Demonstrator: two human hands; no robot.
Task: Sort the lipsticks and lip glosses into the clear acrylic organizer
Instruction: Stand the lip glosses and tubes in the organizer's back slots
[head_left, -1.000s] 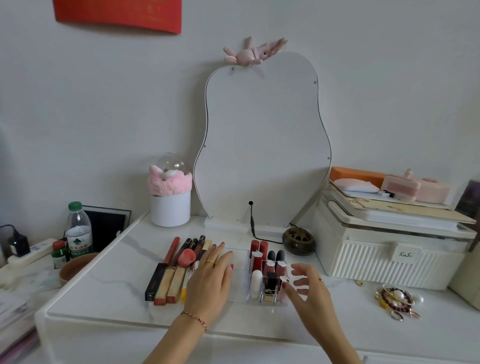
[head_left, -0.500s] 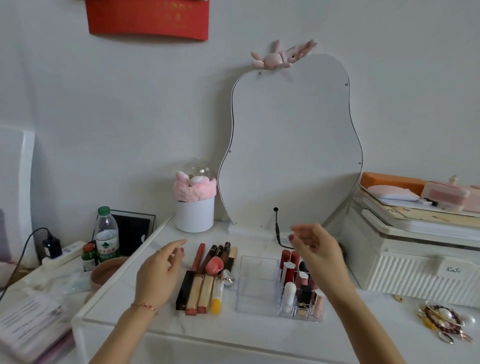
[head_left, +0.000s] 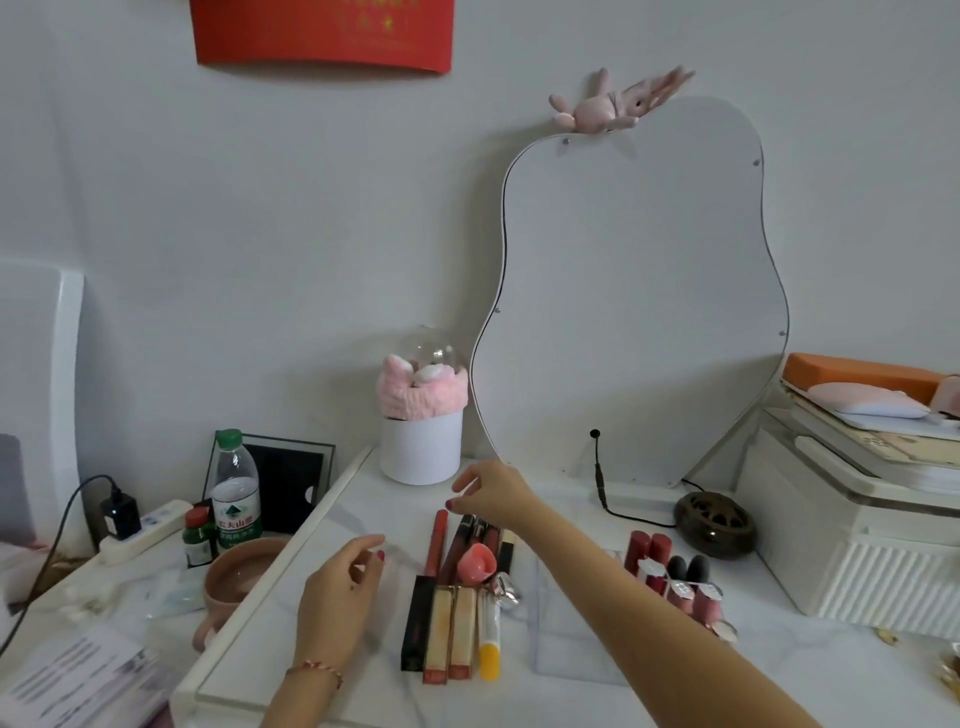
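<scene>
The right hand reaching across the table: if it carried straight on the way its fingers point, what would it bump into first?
Probably the tall red lip gloss, whose top lies just beneath the right hand and its fingertips. Depth is unclear; passing above it, the way looks free.

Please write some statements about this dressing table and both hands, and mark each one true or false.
1. The right hand reaches across, above the far ends of the loose lip glosses. True.
2. The left hand is holding a lipstick. False: it is empty, fingers curled, beside the row.
3. Lipsticks already stand in the right part of the clear organizer. True.
4. The water bottle has a red cap. False: its cap is green.
5. The mirror lies flat on the table. False: it stands against the wall.
</scene>
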